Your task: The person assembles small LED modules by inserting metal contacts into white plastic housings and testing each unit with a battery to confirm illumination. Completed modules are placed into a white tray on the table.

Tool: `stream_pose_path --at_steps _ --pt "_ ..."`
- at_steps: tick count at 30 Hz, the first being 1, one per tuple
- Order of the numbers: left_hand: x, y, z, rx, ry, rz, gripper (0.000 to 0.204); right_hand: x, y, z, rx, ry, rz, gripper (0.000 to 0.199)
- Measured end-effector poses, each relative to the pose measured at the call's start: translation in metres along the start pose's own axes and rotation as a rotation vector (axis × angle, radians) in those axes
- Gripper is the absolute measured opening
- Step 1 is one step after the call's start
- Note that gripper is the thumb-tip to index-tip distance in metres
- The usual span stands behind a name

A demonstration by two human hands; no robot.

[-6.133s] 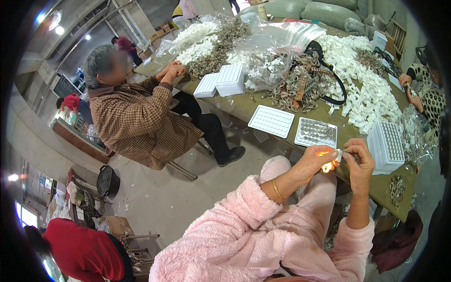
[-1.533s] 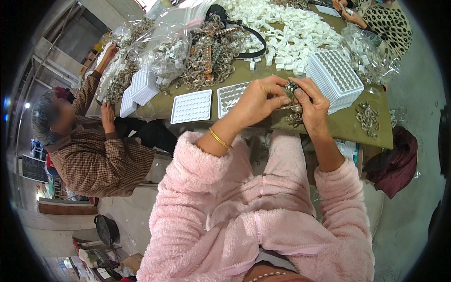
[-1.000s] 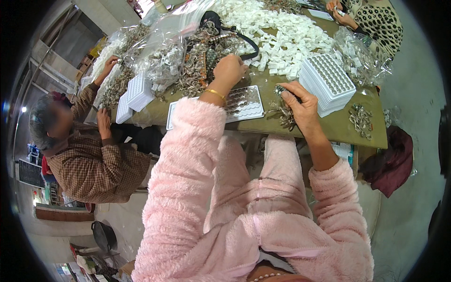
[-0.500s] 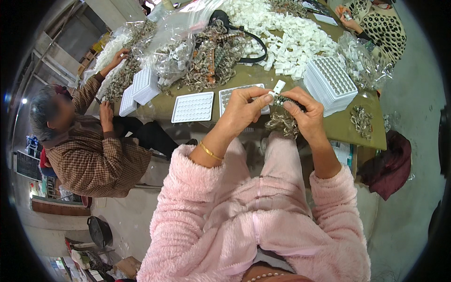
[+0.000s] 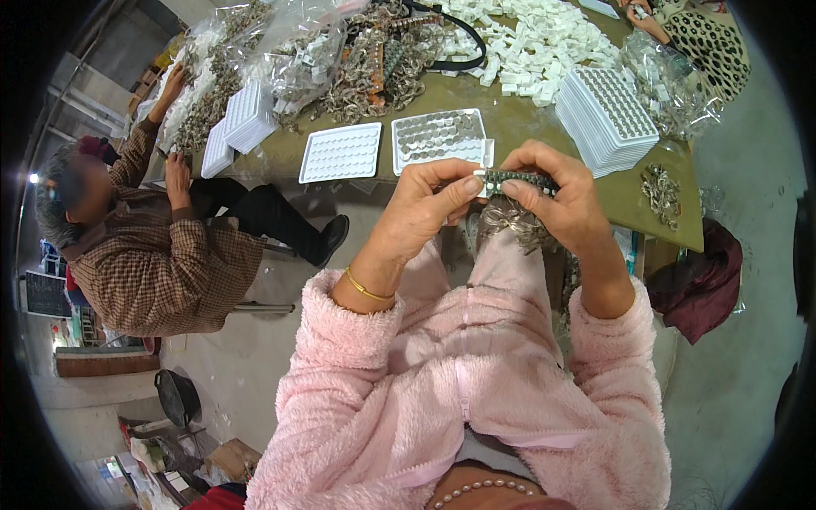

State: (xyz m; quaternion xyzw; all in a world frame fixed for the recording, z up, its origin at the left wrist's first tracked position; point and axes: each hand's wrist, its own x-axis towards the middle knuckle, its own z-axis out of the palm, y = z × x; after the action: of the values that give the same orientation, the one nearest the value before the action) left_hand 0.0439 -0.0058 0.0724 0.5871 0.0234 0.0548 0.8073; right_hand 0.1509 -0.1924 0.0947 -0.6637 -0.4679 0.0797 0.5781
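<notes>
My left hand (image 5: pixel 425 204) and my right hand (image 5: pixel 557 200) together hold a short dark strip of small beads (image 5: pixel 518 179), each pinching one end between thumb and fingers. A heap of grey metal pieces (image 5: pixel 510 225) lies in my lap just under the strip. In front of my hands on the olive table (image 5: pixel 527 123) lies a white tray filled with small round metal pieces (image 5: pixel 438 136), with an empty white tray (image 5: pixel 342 153) to its left. A stack of white trays (image 5: pixel 605 119) stands to the right.
A seated person in a brown checked jacket (image 5: pixel 153 263) works at the table's left end, next to more stacked white trays (image 5: pixel 242 123). Clear bags and piles of metal pieces (image 5: pixel 340 59), white blocks (image 5: pixel 531 47) and a black cable cover the far table. Another person's patterned sleeve (image 5: pixel 710 42) is at top right.
My left hand reached out to the piles on the table, then came back. Both hands now hold the bead strip flat between them, closer to my body.
</notes>
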Motion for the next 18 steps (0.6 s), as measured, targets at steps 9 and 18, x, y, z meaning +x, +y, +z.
stream_pose_path --at_steps 9,18 --pt "0.000 0.002 -0.005 0.191 -0.010 0.076 0.017 -0.002 -0.013 -0.004 -0.153 -0.057 -0.076 0.017" --pt "0.003 -0.002 -0.014 0.232 -0.148 0.082 0.013 -0.001 -0.014 0.000 -0.042 -0.090 -0.164 0.016"
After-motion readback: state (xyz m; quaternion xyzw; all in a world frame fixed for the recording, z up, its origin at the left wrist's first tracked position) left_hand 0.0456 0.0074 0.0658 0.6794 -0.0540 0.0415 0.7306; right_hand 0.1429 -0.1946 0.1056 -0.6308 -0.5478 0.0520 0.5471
